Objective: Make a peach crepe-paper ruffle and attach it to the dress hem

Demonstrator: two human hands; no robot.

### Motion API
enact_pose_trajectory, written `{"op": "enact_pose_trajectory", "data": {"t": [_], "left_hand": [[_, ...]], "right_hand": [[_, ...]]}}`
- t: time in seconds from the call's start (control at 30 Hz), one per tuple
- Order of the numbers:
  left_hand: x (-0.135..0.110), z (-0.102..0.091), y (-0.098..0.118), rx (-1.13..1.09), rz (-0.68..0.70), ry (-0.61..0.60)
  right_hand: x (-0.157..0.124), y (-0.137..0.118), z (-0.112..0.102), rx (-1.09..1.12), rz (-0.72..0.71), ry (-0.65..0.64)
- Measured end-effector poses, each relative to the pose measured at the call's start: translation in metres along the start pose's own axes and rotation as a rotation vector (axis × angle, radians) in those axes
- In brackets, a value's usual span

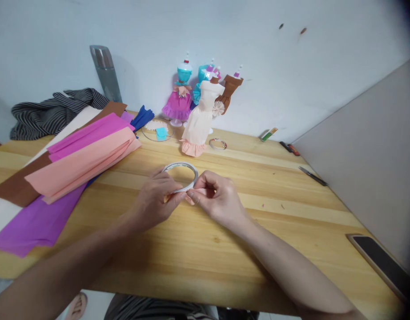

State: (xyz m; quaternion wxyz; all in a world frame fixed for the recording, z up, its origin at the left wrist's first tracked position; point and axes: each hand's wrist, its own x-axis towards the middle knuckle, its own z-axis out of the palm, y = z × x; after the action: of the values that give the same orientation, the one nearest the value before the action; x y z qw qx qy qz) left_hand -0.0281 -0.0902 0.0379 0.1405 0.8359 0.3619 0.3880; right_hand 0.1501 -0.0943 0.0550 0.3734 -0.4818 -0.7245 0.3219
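Observation:
My left hand (160, 195) is closed around the near left side of a roll of tape (191, 171), a thin white ring held above the table. Right beside it, my right hand (220, 195) pinches a small piece of pink crepe paper (205, 191) against the roll's near edge. The fingertips of both hands almost meet there. Part of the pink piece is hidden by my fingers. Beyond the hands stands a small dress form in a cream paper dress (201, 113) with a pink ruffled hem.
Folded crepe paper (85, 162) in several colours covers the table's left side, near a striped cloth (54, 113) and a bottle (106, 73). More dressed forms (178, 104) stand against the wall. At right lie a second ring (218, 144), a craft knife (312, 176) and a phone (380, 262).

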Motion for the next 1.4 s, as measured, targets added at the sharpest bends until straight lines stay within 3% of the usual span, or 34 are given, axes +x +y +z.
{"op": "enact_pose_trajectory", "data": {"t": [0.13,0.27,0.4,0.47,0.53,0.6,0.67,0.7,0.8,0.87,0.93,1.23,1.4], "left_hand": [[0.000,-0.001,-0.002,0.030,0.035,-0.027],[0.002,-0.003,-0.007,0.023,0.042,-0.115],[0.005,-0.007,-0.014,-0.071,0.042,-0.191],[0.005,-0.011,-0.016,-0.151,0.030,-0.116],[0.005,-0.016,-0.019,-0.225,-0.057,0.064],[0.004,-0.020,-0.020,-0.312,-0.234,0.283],[0.004,-0.019,-0.019,-0.454,-0.464,0.374],[0.004,-0.015,-0.017,-0.549,-0.575,0.331],[0.002,0.002,-0.007,-0.886,-0.816,0.018],[0.000,0.014,0.002,-1.093,-0.858,-0.044],[-0.001,0.022,0.008,-1.179,-0.837,-0.027],[0.004,0.018,0.010,-0.840,-0.704,0.049],[0.005,0.014,0.011,-0.850,-0.727,-0.021]], "right_hand": [[0.002,0.005,0.001,0.041,0.072,-0.018],[0.003,0.009,0.001,-0.061,0.007,0.008],[0.004,0.011,-0.002,-0.101,-0.007,-0.162],[0.006,0.013,-0.003,-0.020,0.052,-0.181],[0.010,0.016,-0.003,0.117,0.127,-0.129],[0.013,0.017,-0.003,0.268,0.204,-0.065],[0.015,0.016,-0.003,0.385,0.265,-0.006],[0.015,0.015,-0.003,0.423,0.283,0.018],[0.015,0.013,0.001,0.485,0.311,0.045],[0.013,0.014,0.004,0.504,0.314,0.031],[0.011,0.015,0.008,0.514,0.305,0.017],[0.010,0.012,0.006,0.527,0.326,0.043],[0.010,0.014,0.004,0.490,0.300,0.027]]}}
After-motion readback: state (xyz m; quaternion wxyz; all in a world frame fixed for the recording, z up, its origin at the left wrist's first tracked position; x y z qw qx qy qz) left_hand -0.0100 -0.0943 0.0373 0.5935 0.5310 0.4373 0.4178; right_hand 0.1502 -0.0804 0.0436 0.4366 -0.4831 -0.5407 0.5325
